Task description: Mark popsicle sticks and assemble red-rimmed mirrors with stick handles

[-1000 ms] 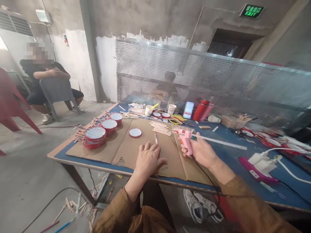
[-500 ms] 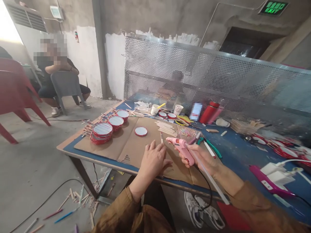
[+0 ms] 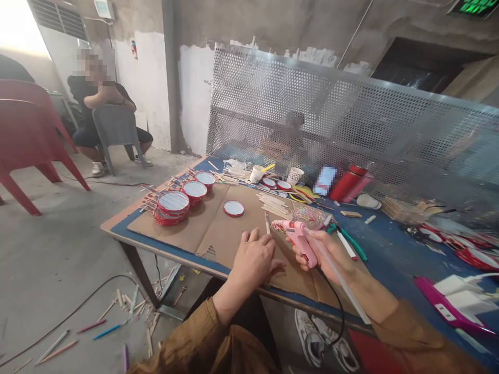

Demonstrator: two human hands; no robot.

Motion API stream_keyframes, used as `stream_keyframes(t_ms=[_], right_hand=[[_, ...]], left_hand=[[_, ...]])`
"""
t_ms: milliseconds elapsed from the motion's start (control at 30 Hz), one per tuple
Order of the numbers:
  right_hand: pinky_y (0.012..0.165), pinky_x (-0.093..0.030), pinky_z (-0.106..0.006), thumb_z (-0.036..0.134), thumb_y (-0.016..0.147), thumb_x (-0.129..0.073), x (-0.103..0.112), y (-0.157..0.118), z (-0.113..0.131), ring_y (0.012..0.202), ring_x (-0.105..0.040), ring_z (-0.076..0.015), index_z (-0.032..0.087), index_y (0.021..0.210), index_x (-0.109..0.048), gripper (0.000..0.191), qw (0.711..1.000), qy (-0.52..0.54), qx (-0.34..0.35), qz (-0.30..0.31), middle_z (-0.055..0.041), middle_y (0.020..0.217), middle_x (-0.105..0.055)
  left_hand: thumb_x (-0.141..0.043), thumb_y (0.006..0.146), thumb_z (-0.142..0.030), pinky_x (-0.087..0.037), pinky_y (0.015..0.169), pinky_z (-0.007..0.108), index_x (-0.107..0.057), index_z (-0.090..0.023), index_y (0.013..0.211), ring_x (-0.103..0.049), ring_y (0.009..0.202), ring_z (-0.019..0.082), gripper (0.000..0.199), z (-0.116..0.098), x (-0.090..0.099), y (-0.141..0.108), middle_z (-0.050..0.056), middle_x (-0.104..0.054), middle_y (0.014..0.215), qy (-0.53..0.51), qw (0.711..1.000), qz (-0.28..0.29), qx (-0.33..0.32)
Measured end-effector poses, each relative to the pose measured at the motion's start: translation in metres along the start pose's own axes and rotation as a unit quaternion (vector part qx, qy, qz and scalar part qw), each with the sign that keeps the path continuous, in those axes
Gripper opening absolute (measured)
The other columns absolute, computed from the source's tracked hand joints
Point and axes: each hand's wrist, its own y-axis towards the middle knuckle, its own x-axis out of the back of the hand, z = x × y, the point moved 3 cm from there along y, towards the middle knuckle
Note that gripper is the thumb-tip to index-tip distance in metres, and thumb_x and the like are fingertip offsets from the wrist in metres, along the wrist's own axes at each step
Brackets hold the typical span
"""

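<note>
From here I see the blue table (image 3: 384, 254) running from left of centre to the right edge, carrying pliers (image 3: 353, 244) right of centre, a power strip (image 3: 438, 306) lower right and a cardboard sheet (image 3: 222, 236) with a red-rimmed disc (image 3: 234, 208) near centre.

Rough grey plaster wall (image 3: 273, 23), bare grey concrete floor (image 3: 70, 254).
Red plastic chair (image 3: 29, 130) at left; silver perforated metal screen (image 3: 343, 119) behind.

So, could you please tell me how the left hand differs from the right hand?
The left hand is palm down, low over the cardboard, while the right hand is wrapped around a pink glue gun.
The left hand's fingertips are at a narrow stick; the right hand is farther from it.
Both come out of brown sleeves.
</note>
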Motion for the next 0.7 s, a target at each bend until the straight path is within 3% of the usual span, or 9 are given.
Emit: stream_keyframes(t_ms=[267,700], right_hand=[[0.043,-0.036,-0.024,0.050,0.072,-0.053,-0.0104,-0.0014,0.0069,0.046,-0.043,-0.0114,0.017,0.096,-0.058,0.041,0.999,-0.023,0.020,-0.016,-0.0001,0.060,-0.050],[0.043,-0.038,-0.023,0.051,0.074,-0.056,-0.0033,0.0046,0.0012,0.048,-0.044,-0.0100,0.019,0.090,-0.058,0.036,1.000,0.015,-0.012,-0.004,0.0019,0.060,-0.047]], left_hand=[[-0.054,0.079,-0.060,-0.035,0.085,0.041,-0.059,-0.018,0.090,-0.048,0.103,0.025,0.044,0.0003,-0.0006,-0.0002,0.006,-0.062,0.101,-0.007,1.000,0.001,-0.001],[-0.052,0.081,-0.058,-0.034,0.085,0.040,-0.059,-0.019,0.093,-0.048,0.103,0.024,0.041,0.0002,0.0017,0.0003,0.006,-0.062,0.103,-0.008,1.000,0.016,0.005]])
